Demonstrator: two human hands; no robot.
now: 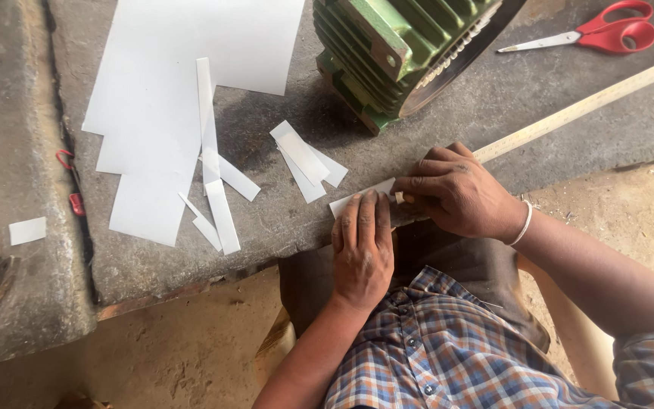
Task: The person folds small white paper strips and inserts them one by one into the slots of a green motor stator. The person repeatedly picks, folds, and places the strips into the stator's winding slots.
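A small white paper strip [362,196] is pinned flat on the grey stone slab [281,220] by the left hand [362,250], fingers extended, while its end is pinched by the right hand [452,191], keeping it steady beside the long wooden ruler [580,108].

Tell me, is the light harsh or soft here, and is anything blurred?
Head view: soft daylight, with a dark shadow under the green ribbed metal motor housing; the big white paper sheet looks bright, nearly washed out; left hand, right hand and the small white paper strip they press are sharp; the long wooden ruler bows slightly, hinting at wide-lens distortion.
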